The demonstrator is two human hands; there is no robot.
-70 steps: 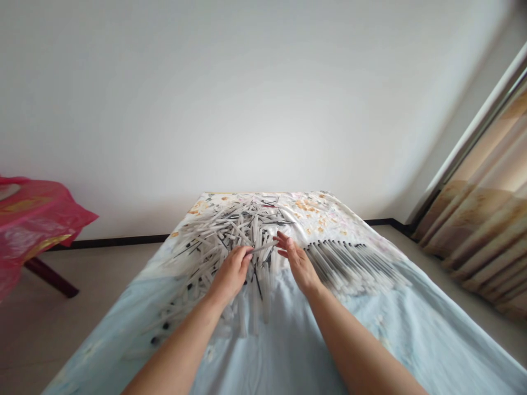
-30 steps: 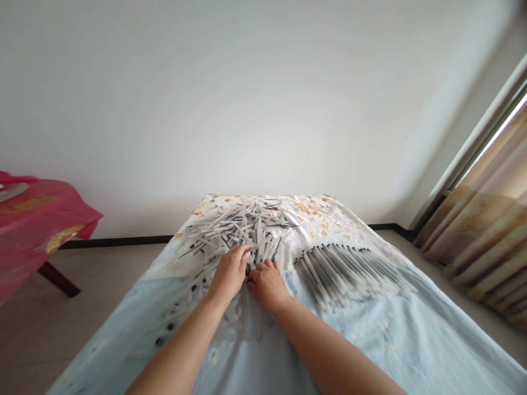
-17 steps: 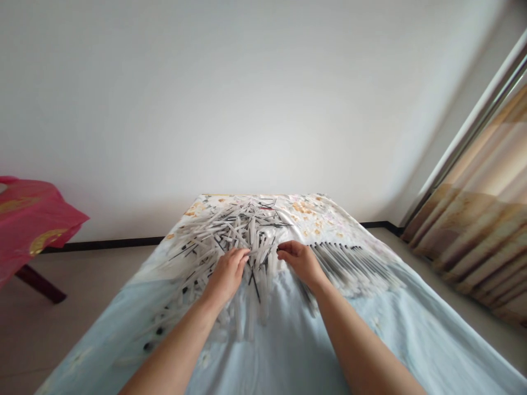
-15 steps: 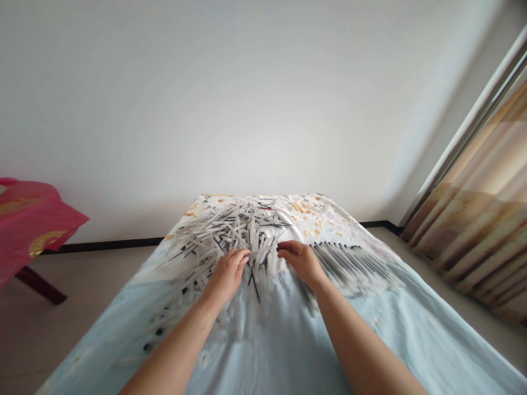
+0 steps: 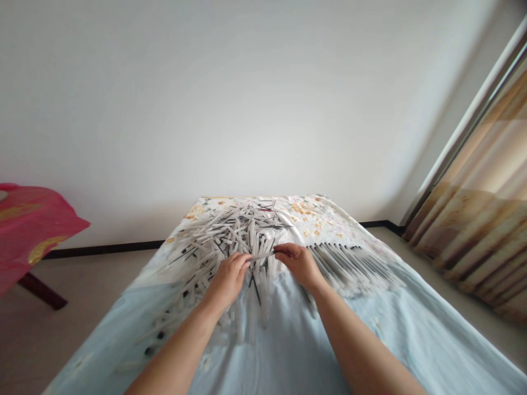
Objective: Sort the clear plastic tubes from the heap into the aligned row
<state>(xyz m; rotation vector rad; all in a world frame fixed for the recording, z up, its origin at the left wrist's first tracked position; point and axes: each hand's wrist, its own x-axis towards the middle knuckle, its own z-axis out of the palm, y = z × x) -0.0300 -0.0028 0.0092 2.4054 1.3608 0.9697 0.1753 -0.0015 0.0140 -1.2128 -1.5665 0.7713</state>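
A loose heap of thin white and black pen tubes (image 5: 230, 233) lies on a pale blue floral sheet (image 5: 288, 351). My left hand (image 5: 229, 277) and my right hand (image 5: 300, 264) meet at the heap's near edge. Between them they pinch a single white tube (image 5: 262, 255), held roughly level, one end in each hand's fingertips. To the right of my right hand lies a tidy row of tubes with dark ends (image 5: 349, 263), laid side by side.
A white wall stands behind the sheeted surface. A red cloth over a table (image 5: 28, 230) shows at the far left. Striped beige curtains (image 5: 486, 219) hang at the right. Bare floor runs along both sides.
A second ago my right hand was down on the heap beside the left. It has since lifted to the right, and both hands now pinch one white tube between them.
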